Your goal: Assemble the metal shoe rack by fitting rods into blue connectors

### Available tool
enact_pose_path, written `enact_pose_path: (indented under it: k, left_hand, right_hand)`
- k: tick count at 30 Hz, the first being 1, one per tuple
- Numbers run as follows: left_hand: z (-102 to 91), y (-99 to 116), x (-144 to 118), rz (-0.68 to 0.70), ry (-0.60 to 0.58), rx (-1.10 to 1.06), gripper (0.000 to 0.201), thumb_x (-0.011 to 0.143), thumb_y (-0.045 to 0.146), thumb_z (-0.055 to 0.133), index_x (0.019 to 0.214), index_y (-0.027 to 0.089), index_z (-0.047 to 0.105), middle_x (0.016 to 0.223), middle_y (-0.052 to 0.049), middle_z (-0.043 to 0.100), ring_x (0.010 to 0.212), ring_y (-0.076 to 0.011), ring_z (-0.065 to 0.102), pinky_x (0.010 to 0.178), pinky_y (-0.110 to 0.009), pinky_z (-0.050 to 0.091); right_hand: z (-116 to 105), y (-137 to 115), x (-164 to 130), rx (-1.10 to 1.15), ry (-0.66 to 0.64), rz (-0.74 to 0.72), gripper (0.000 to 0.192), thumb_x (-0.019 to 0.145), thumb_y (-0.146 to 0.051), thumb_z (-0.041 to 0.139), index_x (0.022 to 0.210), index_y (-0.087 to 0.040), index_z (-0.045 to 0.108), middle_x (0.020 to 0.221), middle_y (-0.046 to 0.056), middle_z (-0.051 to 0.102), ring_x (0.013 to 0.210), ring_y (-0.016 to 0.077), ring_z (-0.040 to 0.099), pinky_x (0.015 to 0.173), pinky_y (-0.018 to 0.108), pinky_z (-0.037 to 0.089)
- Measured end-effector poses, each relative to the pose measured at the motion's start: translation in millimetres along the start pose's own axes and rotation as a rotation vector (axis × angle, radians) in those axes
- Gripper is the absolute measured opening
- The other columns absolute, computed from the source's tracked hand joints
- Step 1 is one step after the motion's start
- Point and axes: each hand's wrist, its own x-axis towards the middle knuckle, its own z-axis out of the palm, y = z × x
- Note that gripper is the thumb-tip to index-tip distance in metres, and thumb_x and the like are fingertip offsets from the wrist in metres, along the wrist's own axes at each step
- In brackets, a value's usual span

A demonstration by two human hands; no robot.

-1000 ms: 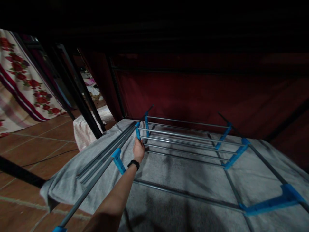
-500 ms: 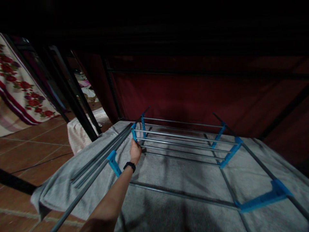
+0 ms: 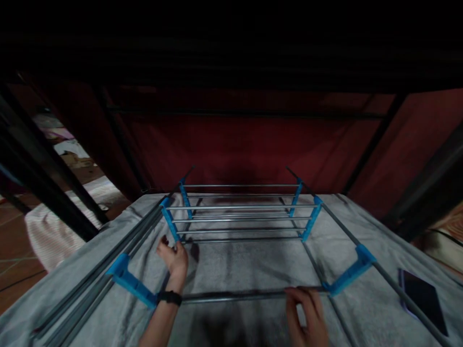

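A metal rack with blue plastic brackets and several grey tubes (image 3: 240,207) lies on a grey blanket (image 3: 246,267). My left hand (image 3: 174,258), with a black band at the wrist, is beside the lower end of a blue bracket (image 3: 170,219) at the rack's left. Its fingers are apart and bent, and it holds nothing that I can see. At the near crossbar (image 3: 235,296), my right hand (image 3: 307,313) has thumb and forefinger tips together on the tube. Another blue bracket (image 3: 349,271) joins that crossbar to the right side rail.
A dark flat device (image 3: 423,299) lies on the blanket at right. Loose grey tubes (image 3: 90,279) lie along the left side. Black frame posts (image 3: 47,178) stand at left, and a dark red cloth (image 3: 238,149) hangs behind. Overhead is a dark surface.
My view has swung to the right. My left hand has loosened from the left bracket and its fingers have spread. My right hand has come into view at the near crossbar.
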Motion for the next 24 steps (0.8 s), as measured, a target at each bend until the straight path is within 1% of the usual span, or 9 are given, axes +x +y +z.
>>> enact_pose_path:
  k: [3,6,10,12,15,18,20,23,24]
  left_hand:
    - [-2.2,10,-35,0.062,-0.071,-0.063,0.041,0.086,0.024,0.054,0.127,0.019,0.052,0.13,-0.016,0.057,0.132,-0.0358,0.053,0.109,-0.058,0.05]
    - [1.4,34,-68,0.161,-0.246,-0.171,0.03,0.091,0.026,0.051,0.12,0.021,0.055,0.126,-0.014,0.061,0.124,-0.0305,0.06,0.107,-0.049,0.054]
    - [10.7,78,-100,0.091,-0.641,-0.271,0.031,0.101,0.029,0.042,0.129,0.023,0.053,0.107,-0.007,0.069,0.093,-0.0209,0.07,0.089,-0.037,0.059]
    - [14.2,104,-110,0.146,-0.802,-0.233,0.031,0.103,0.028,0.042,0.131,0.023,0.055,0.095,-0.005,0.07,0.086,-0.02,0.069,0.085,-0.035,0.058]
    - [18.6,148,-114,0.436,-1.001,-0.208,0.031,0.104,0.028,0.043,0.127,0.023,0.063,0.102,-0.006,0.074,0.094,-0.0207,0.07,0.09,-0.033,0.055]
    - [25.9,190,-108,0.806,-1.19,-0.182,0.028,0.104,0.029,0.047,0.121,0.024,0.069,0.118,-0.007,0.075,0.108,-0.0217,0.069,0.096,-0.032,0.052]
    - [32.5,215,-96,0.973,-1.31,-0.091,0.026,0.103,0.026,0.049,0.115,0.022,0.072,0.111,-0.006,0.077,0.1,-0.0204,0.07,0.089,-0.029,0.052]
    - [37.8,247,-66,1.166,-1.546,0.054,0.019,0.096,0.017,0.058,0.105,0.019,0.075,0.099,-0.003,0.078,0.089,-0.0167,0.069,0.081,-0.024,0.049]
    - [36.2,257,-52,1.181,-1.558,0.066,0.019,0.094,0.014,0.059,0.102,0.019,0.076,0.097,-0.002,0.078,0.088,-0.0154,0.069,0.08,-0.023,0.048]
  right_hand:
    - [35,36,-30,-0.006,-0.088,0.033,0.027,0.103,-0.032,0.044,0.093,-0.028,0.069,0.091,0.005,0.068,0.08,0.0205,0.07,0.073,0.032,0.059]
    - [56,69,-69,-0.063,-0.214,-0.011,0.034,0.103,-0.027,0.04,0.084,-0.03,0.068,0.082,0.003,0.068,0.073,0.0196,0.069,0.07,0.031,0.059]
    - [61,98,-98,-0.193,-0.272,-0.161,0.031,0.095,-0.017,0.043,0.091,-0.031,0.07,0.092,0.003,0.073,0.082,0.0216,0.071,0.074,0.035,0.059]
    - [59,107,-100,-0.231,-0.296,-0.248,0.029,0.093,-0.016,0.047,0.099,-0.032,0.071,0.099,0.003,0.075,0.085,0.0217,0.072,0.074,0.034,0.06]
    - [56,113,-98,-0.234,-0.306,-0.385,0.027,0.091,-0.021,0.052,0.106,-0.031,0.07,0.103,0.004,0.076,0.087,0.0225,0.073,0.071,0.033,0.06]
    - [55,111,-99,-0.25,-0.278,-0.347,0.031,0.091,-0.02,0.049,0.11,-0.03,0.071,0.107,0.007,0.075,0.092,0.0254,0.073,0.077,0.037,0.06]
    - [56,112,-103,-0.252,-0.282,-0.294,0.031,0.092,-0.021,0.048,0.11,-0.03,0.071,0.108,0.009,0.074,0.094,0.0271,0.072,0.08,0.041,0.059]
    - [56,117,-107,-0.211,-0.291,-0.319,0.028,0.094,-0.026,0.048,0.109,-0.03,0.071,0.105,0.009,0.074,0.091,0.0286,0.073,0.075,0.043,0.059]
    - [56,118,-107,-0.203,-0.297,-0.314,0.028,0.095,-0.027,0.047,0.109,-0.031,0.072,0.104,0.009,0.074,0.09,0.0293,0.073,0.075,0.044,0.059]
